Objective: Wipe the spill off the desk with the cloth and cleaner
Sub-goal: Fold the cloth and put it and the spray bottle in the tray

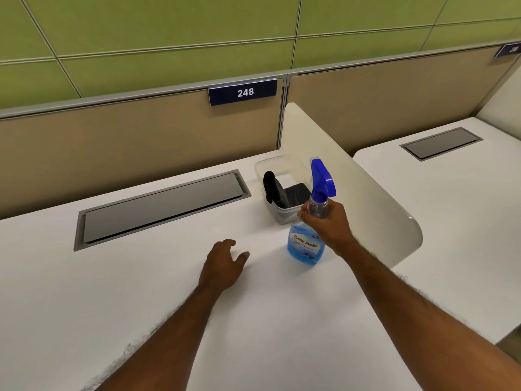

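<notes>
The white bench (pixel 141 292) filled the lower frame, with a grey hatch (pixel 160 210) set flush into it at centre left. Above, on the tan partition, hung a sign (pixel 243 92) reading 248. A white divider (pixel 366 198) stood along the bench's right edge. Just beside it, right of the hatch, sat a clear plastic tub (pixel 270 165) holding the dark cloth (pixel 293 196), part of it draped over the tub's left wall.

In front of the tub, my right hand (pixel 329 224) gripped the neck of the spray bottle (pixel 306 246) of blue cleaner, fingers curled round it under the blue trigger. The bottle was upright, its base at the bench. My left hand (pixel 224 263) was low over the bench at centre frame, fingers loosely spread, holding nothing.
</notes>
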Tool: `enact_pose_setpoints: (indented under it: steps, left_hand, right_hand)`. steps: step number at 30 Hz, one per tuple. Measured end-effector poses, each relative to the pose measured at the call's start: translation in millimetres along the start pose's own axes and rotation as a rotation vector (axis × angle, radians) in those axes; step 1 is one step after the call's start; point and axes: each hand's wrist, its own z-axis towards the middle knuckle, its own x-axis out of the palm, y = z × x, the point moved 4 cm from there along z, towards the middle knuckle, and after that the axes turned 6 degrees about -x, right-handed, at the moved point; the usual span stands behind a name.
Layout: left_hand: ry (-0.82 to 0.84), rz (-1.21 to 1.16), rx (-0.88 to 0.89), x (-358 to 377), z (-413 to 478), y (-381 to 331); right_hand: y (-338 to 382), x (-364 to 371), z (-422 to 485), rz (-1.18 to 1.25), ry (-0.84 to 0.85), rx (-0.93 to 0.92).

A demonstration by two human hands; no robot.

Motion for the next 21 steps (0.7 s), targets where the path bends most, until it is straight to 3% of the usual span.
enact_pose_setpoints:
  steps: [11, 21]
  left_hand:
    - [0.135, -0.299, -0.087, 37, 52, -94]
    - [0.152, -0.583, -0.194, 69, 91, -100]
  right_hand:
    - [71, -28, 93, 0.074, 0.057, -0.156]
    - [79, 3, 188, 0.012, 0.170, -0.255]
